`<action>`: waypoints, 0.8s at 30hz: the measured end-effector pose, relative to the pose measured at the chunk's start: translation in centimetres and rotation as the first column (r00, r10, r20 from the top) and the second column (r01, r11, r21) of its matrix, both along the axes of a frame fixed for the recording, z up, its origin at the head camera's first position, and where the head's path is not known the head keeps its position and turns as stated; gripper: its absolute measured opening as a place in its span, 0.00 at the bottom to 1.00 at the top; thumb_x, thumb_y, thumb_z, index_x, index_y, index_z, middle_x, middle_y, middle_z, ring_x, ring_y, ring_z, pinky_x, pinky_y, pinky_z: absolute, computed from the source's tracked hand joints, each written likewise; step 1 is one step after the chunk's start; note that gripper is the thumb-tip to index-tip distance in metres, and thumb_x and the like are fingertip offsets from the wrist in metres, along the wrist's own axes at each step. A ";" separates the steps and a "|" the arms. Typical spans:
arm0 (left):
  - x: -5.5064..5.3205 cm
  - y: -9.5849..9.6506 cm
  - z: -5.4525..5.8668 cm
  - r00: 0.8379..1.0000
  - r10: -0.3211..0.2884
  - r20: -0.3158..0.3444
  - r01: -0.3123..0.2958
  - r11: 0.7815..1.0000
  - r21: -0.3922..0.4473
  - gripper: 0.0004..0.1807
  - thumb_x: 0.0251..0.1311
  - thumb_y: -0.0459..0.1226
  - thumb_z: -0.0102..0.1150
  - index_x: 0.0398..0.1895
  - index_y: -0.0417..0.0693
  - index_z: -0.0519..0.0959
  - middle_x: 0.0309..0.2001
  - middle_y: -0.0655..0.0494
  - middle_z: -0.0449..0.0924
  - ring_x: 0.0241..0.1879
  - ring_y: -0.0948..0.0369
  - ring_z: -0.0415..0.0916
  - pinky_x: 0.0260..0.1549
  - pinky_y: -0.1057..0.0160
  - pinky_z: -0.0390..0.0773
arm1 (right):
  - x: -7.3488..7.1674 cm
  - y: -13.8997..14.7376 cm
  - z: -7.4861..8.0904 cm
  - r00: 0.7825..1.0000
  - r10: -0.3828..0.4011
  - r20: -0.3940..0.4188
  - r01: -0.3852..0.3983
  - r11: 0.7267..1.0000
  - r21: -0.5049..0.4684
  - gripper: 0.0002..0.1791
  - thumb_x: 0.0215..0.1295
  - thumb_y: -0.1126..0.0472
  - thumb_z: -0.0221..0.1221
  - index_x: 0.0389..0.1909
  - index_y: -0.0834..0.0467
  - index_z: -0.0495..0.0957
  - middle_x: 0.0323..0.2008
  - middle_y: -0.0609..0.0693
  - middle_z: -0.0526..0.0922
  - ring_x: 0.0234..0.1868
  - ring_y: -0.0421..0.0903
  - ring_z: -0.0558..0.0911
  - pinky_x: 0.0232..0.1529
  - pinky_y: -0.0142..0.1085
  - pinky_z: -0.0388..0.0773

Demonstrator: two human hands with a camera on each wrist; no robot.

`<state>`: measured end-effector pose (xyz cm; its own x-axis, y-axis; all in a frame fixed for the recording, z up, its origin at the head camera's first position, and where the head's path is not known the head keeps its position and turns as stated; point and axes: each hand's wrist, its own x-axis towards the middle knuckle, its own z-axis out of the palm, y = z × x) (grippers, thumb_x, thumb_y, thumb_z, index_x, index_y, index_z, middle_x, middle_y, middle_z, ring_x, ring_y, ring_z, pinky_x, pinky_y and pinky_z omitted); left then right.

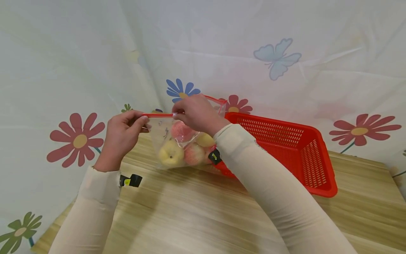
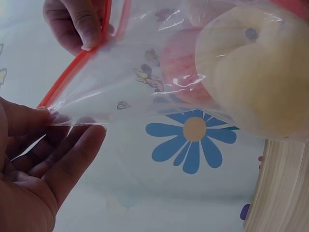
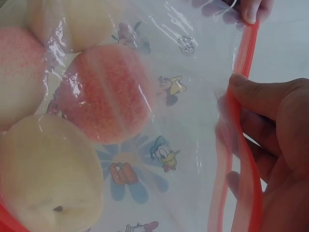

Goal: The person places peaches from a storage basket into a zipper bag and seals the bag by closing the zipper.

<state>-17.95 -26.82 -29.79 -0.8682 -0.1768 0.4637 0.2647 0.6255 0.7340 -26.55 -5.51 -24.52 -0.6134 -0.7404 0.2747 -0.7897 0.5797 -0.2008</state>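
Observation:
A clear zip bag with a red zip strip and small cartoon prints stands upright on the table, bulging with fruit. Inside are pink-red peaches and pale yellow round fruits. At the bag's upper left corner, my left hand pinches the end of the strip between thumb and fingers. My right hand pinches the same strip farther right, thumb on the near side. Beyond the right hand, in the right wrist view, the two red strip edges spread apart.
Right of the bag, a red perforated plastic basket sits on the wood-grain table, partly behind my right forearm. A pale cloth printed with flowers and a butterfly hangs behind the table. Black wrist-camera mounts stick out from the cuffs.

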 end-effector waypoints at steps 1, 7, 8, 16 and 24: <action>0.0 0.0 0.0 1.000 0.000 -0.001 0.000 1.000 0.000 0.14 0.67 0.42 0.55 0.45 0.40 0.81 0.36 0.44 0.82 0.29 0.70 0.80 0.33 0.78 0.80 | -0.1 0.0 0.0 1.000 0.001 -0.002 -0.001 1.000 0.000 0.13 0.67 0.51 0.59 0.48 0.49 0.84 0.42 0.43 0.87 0.40 0.40 0.81 0.44 0.31 0.77; 0.0 0.0 -0.1 1.000 0.000 0.000 0.000 1.000 0.002 0.14 0.68 0.41 0.55 0.45 0.39 0.81 0.35 0.44 0.81 0.29 0.71 0.80 0.33 0.78 0.80 | -0.2 0.4 0.0 1.000 -0.011 0.014 0.011 1.000 0.003 0.13 0.66 0.51 0.60 0.48 0.50 0.84 0.41 0.44 0.87 0.39 0.40 0.81 0.43 0.31 0.78; 0.0 0.0 -0.1 1.000 0.000 0.001 0.000 1.000 0.003 0.14 0.68 0.42 0.55 0.45 0.39 0.81 0.36 0.44 0.81 0.29 0.71 0.80 0.33 0.78 0.80 | -0.2 0.5 0.0 1.000 -0.017 0.017 0.017 1.000 0.005 0.13 0.66 0.51 0.60 0.49 0.50 0.84 0.42 0.43 0.86 0.39 0.40 0.80 0.43 0.31 0.78; 0.0 -0.1 -0.1 1.000 -0.002 0.007 0.002 1.000 0.009 0.16 0.68 0.43 0.55 0.46 0.38 0.80 0.36 0.44 0.81 0.30 0.70 0.80 0.34 0.78 0.80 | -0.2 0.9 0.2 0.997 -0.065 0.049 0.063 0.997 0.047 0.15 0.66 0.50 0.60 0.52 0.48 0.82 0.44 0.42 0.86 0.42 0.41 0.79 0.46 0.32 0.77; 0.1 -0.2 -0.1 1.000 -0.004 0.014 0.004 1.000 0.027 0.17 0.68 0.45 0.54 0.46 0.40 0.81 0.36 0.44 0.81 0.31 0.69 0.80 0.35 0.77 0.81 | -0.4 1.3 0.3 0.994 -0.091 0.057 0.088 0.995 0.055 0.15 0.65 0.49 0.61 0.51 0.46 0.83 0.44 0.41 0.86 0.43 0.40 0.79 0.57 0.39 0.71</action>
